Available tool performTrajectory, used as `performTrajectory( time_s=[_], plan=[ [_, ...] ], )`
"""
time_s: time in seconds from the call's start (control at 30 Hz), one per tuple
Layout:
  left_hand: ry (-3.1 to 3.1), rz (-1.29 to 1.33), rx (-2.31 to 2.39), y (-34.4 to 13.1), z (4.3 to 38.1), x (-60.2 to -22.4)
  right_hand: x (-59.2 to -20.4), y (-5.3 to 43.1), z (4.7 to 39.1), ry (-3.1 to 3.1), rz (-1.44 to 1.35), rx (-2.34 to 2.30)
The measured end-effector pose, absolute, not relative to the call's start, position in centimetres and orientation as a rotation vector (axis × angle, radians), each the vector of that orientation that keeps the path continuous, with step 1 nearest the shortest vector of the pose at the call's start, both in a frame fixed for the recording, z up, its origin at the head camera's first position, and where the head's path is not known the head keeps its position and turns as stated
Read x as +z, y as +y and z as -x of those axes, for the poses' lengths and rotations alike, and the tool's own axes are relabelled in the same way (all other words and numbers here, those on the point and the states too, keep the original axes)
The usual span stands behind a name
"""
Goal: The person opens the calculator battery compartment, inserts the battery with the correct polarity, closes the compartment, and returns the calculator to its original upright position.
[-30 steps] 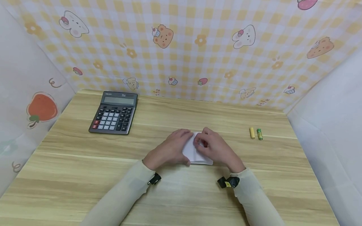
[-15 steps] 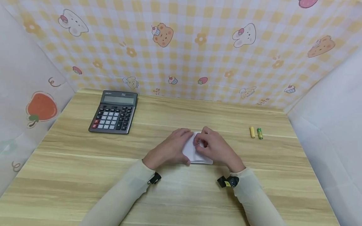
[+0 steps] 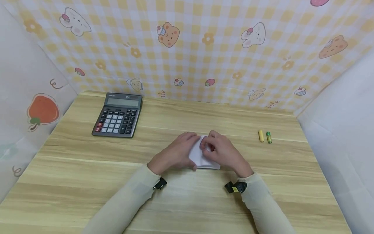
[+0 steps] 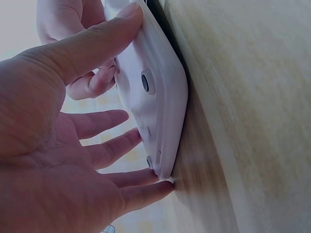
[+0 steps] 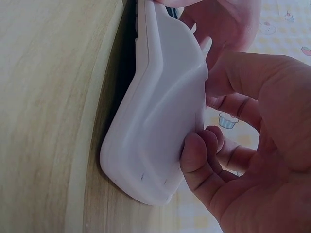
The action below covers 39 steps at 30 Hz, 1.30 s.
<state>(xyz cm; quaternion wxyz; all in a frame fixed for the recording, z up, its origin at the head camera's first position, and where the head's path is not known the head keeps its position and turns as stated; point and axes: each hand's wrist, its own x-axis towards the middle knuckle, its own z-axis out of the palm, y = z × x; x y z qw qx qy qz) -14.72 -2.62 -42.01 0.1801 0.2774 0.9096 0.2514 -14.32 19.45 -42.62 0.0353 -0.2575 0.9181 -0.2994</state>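
Observation:
Back up on the wooden table lies a small white plastic device (image 3: 200, 159), with small dark round feet on its upper face in the left wrist view. Its underside is hidden, so its kind cannot be told. My left hand (image 3: 181, 152) holds it by the edges, thumb along the near side and fingers spread toward the far one. Over the device's right part, my right hand (image 3: 222, 152) has curled fingers. In the right wrist view its thumb (image 5: 231, 75) and bent fingers (image 5: 194, 153) touch the device's back. Whatever lies between those fingertips is largely covered.
A grey desk calculator (image 3: 118, 115) lies at the back left. One yellow battery (image 3: 261, 136) and one green battery (image 3: 268, 137) lie side by side at the right. Behind the wooden table (image 3: 73, 182) hangs a yellow checked cloth (image 3: 193, 58).
The head view has tilted very slightly. Both hands stay in place on the white device, and the other things on the table have not moved.

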Motion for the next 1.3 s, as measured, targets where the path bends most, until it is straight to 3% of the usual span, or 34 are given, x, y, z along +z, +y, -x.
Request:
performTrajectory(
  time_s=[1.3],
  plan=[
    [2.566,-0.770,0.743,-2.7,14.9,-42.2,-41.2,21.7,14.6,2.593,0.836,-0.948]
  ],
)
